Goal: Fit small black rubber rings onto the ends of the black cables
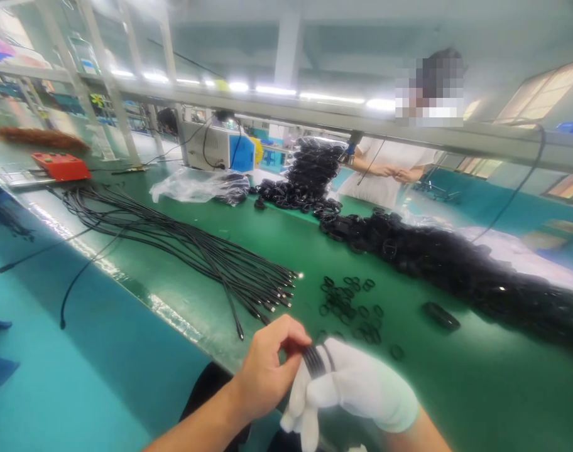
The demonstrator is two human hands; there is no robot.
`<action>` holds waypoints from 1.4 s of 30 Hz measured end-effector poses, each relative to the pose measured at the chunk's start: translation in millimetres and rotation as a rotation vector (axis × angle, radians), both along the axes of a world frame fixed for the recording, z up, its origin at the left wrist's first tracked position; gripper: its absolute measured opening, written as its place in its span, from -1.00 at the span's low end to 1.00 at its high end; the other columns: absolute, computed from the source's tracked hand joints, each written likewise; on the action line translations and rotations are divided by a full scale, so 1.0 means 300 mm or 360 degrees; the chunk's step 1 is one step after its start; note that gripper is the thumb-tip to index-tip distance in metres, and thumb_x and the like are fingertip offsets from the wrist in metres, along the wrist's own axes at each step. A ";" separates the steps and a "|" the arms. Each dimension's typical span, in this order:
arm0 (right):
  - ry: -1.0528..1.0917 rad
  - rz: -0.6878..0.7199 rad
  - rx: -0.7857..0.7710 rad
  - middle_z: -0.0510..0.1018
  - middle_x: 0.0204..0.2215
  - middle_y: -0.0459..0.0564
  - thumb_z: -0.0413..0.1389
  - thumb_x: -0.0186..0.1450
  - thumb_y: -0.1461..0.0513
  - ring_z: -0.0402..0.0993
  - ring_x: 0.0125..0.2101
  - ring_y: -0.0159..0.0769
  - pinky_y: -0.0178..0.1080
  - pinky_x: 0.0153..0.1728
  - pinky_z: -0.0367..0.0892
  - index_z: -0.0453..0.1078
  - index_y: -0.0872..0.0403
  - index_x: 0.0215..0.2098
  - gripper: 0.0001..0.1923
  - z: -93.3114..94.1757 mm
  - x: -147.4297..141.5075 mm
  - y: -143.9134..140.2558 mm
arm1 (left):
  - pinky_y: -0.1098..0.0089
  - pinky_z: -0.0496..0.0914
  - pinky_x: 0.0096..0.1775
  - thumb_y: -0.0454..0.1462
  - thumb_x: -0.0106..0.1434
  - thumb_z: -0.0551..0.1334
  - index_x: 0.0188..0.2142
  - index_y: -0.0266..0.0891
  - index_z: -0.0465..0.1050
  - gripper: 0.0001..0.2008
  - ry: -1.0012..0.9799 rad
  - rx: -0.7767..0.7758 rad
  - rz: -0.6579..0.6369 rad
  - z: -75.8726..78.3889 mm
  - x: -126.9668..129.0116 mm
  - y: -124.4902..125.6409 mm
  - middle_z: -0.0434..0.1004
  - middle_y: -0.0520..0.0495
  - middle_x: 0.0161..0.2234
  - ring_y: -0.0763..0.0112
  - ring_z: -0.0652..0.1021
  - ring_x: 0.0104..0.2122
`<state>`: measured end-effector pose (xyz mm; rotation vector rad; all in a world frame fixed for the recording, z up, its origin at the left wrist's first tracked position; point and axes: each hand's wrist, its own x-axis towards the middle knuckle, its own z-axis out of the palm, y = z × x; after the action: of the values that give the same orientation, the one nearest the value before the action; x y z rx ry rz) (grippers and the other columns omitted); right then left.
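Observation:
Several black rings [313,362] sit side by side around the fingers of my right hand [357,383], which wears a white glove. Those gloved fingers are curled, and one more black band crosses the glove behind the rest. My bare left hand [270,364] reaches in from the left, its thumb and forefinger pinched at the near edge of the rings. Just beyond my hands, loose small black rings [340,304] are scattered on the green table. Left of them lies a fanned bundle of black cables [187,245], metal plugs pointing toward me.
A long heap of black coiled cables [409,251] runs along the right side. Behind are a plastic bag [187,185], a white-and-blue machine [215,147] and a red device [63,166]. Another person [385,169] stands across the table [277,232]. Two cables hang over its left edge.

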<state>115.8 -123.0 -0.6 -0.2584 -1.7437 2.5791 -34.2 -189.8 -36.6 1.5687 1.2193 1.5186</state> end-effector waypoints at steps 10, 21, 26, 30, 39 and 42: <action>0.0012 -0.0172 0.0212 0.57 -0.48 0.07 0.12 0.18 0.18 0.37 -0.51 -0.38 -0.32 -0.37 0.30 0.53 0.25 -0.34 -0.73 0.064 0.019 -0.044 | 0.44 0.41 -0.25 -0.50 0.21 0.08 -0.19 -0.18 0.40 -0.73 0.0166 0.0520 0.0132 0.015 0.038 -0.033 0.48 -0.05 -0.30 0.45 0.50 -0.29; -0.0091 0.0013 0.0388 0.56 -0.51 0.00 0.16 0.16 0.09 0.42 -0.52 -0.37 -0.34 -0.42 0.34 0.54 0.20 -0.32 -0.68 0.102 0.035 -0.041 | 0.47 0.41 -0.28 -0.43 0.23 0.06 -0.10 -0.29 0.39 -0.73 0.0704 0.0488 -0.0283 0.123 -0.006 -0.030 0.45 -0.15 -0.28 0.41 0.48 -0.31; -0.0108 -0.0347 0.0571 0.58 -0.44 0.06 0.02 0.28 0.05 0.48 -0.38 -0.26 -0.23 -0.25 0.38 0.53 0.20 -0.29 -0.60 0.155 0.051 -0.094 | 0.49 0.39 -0.27 -0.44 0.23 0.06 -0.17 -0.35 0.40 -0.78 0.0683 0.0593 -0.0299 0.141 -0.010 -0.003 0.46 -0.17 -0.30 0.42 0.48 -0.31; -0.0355 -0.0707 0.0835 0.57 -0.33 0.12 -0.08 0.30 -0.05 0.48 -0.32 -0.15 -0.20 -0.31 0.39 0.50 0.15 -0.22 -0.50 0.178 0.127 -0.091 | 0.50 0.38 -0.22 -0.46 0.23 0.02 -0.19 -0.34 0.40 -0.77 0.0626 0.0523 -0.0320 0.162 -0.023 0.001 0.46 -0.16 -0.29 0.43 0.47 -0.28; -0.0269 -0.0621 0.1048 0.41 -0.05 0.03 0.25 0.10 0.08 0.34 -0.10 -0.08 -0.07 -0.06 0.29 0.22 -0.01 0.13 -0.35 0.165 0.073 -0.031 | 0.50 0.34 -0.25 -0.48 0.22 0.04 -0.17 -0.25 0.42 -0.73 0.0721 0.0222 -0.0230 0.168 -0.038 0.031 0.42 -0.05 -0.30 0.46 0.44 -0.32; -0.0163 -0.0629 0.0829 0.44 -0.17 0.00 0.34 -0.01 0.17 0.37 -0.16 -0.13 -0.08 -0.12 0.33 0.35 0.07 -0.05 -0.44 0.119 0.023 -0.004 | 0.51 0.33 -0.25 -0.46 0.23 0.04 -0.19 -0.22 0.44 -0.73 0.0724 0.0164 -0.0190 0.174 -0.034 0.033 0.42 -0.01 -0.32 0.49 0.44 -0.33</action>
<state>122.8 -124.2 35.1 -0.6443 -2.0647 1.8044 -44.4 -179.9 15.7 2.0948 1.2704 1.1999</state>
